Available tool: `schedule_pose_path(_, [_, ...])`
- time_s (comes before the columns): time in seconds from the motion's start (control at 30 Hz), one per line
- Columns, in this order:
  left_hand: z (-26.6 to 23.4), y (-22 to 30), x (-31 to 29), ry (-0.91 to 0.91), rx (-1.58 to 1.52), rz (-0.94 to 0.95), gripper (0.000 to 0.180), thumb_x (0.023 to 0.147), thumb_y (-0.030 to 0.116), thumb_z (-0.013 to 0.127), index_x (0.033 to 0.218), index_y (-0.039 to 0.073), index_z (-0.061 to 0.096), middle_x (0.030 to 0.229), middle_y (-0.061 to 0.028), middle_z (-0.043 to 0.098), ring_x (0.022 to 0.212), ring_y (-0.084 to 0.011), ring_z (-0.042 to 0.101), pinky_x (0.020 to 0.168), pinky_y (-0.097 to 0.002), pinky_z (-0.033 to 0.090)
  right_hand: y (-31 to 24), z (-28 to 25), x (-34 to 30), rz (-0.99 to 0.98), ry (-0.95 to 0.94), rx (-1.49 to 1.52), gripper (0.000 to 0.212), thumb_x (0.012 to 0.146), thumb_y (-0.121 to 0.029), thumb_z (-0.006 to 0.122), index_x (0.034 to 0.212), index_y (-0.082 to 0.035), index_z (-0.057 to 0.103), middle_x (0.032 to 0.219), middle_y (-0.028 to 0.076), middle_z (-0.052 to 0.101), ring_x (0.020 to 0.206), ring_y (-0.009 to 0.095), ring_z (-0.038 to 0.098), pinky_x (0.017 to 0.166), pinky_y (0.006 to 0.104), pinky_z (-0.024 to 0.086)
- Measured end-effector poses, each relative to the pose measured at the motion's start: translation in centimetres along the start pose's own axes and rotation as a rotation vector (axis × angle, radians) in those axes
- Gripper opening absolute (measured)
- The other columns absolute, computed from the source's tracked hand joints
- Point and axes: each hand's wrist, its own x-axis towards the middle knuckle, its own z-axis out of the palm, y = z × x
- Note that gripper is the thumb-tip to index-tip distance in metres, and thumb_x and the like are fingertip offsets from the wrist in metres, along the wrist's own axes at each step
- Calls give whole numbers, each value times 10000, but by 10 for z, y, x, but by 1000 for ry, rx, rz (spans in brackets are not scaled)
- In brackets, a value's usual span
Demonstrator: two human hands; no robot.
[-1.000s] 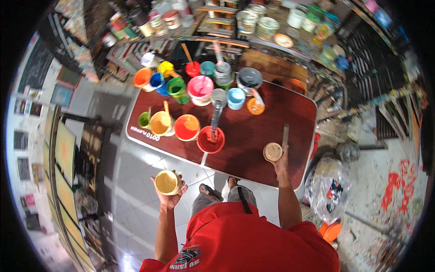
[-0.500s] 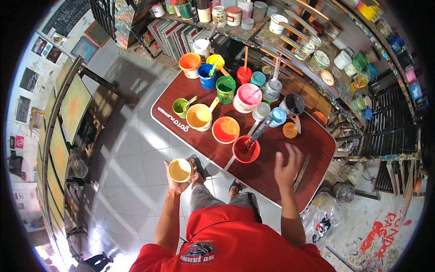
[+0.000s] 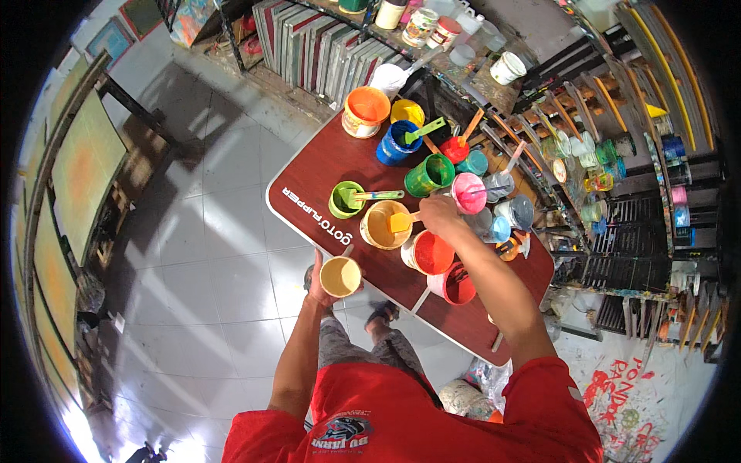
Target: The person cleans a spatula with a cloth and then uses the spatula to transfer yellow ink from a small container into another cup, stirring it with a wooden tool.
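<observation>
My left hand (image 3: 316, 286) is closed round a small cup (image 3: 340, 276) with a pale yellow inside, held at the table's near edge. Over the table, my right hand (image 3: 441, 215) is closed on the handle end of a spatula (image 3: 400, 222) with a yellow-orange blade. That blade rests in a tub of yellow-orange paint (image 3: 378, 236). Just right of it stand a tub of bright red-orange paint (image 3: 430, 253) and a tub of darker red paint (image 3: 458, 284), below my right forearm. A lime green cup (image 3: 345, 202) with its own spatula is to the left.
More paint tubs crowd the dark red table (image 3: 307, 171), among them an orange one (image 3: 366, 108), a blue one (image 3: 394, 147), a green one (image 3: 429, 176) and a pink one (image 3: 468, 193). Framed screens (image 3: 309, 46) stand beyond, and a cluttered rack (image 3: 617, 247) is at the right.
My right hand has come left from over the table's right part to the spatula in the yellow-orange tub and closed on it. The left still holds the cup; the whole view has shifted.
</observation>
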Motion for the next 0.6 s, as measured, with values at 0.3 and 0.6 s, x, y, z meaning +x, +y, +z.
schedule_pose_path(0.3, [-11,26,35,-27,88,-52,954,800,861,248,1477,195,345,1158,-91,627,1040,-282,633,882,-502,513,-1,28,-31,155,-32,314,368,904,-404,588,877,-60,716,941,186,690,939,368,651,828,482,492])
schedule_pose_path(0.6, [-5,31,38,-4,89,-98,973,780,878,243,1304,102,508,1041,-181,669,899,-339,675,777,-498,558,-16,79,-40,127,157,652,369,935,-399,546,918,-71,716,937,173,687,883,361,651,783,476,488])
